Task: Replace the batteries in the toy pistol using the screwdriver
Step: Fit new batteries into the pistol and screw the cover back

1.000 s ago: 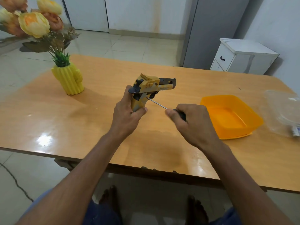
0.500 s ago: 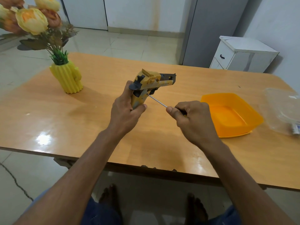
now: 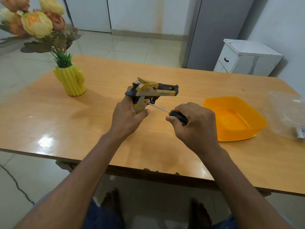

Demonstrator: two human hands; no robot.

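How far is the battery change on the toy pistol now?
Early stage. Done: the left hand grips the toy pistol upright, and the right hand holds the screwdriver with its tip at the grip. In hand: working the screw. Left: opening the cover, swapping batteries, closing. No batteries are visible.

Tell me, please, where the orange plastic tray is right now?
In the head view, the shallow orange plastic tray sits on the wooden table, right of the right hand and beside the clear plastic bag.
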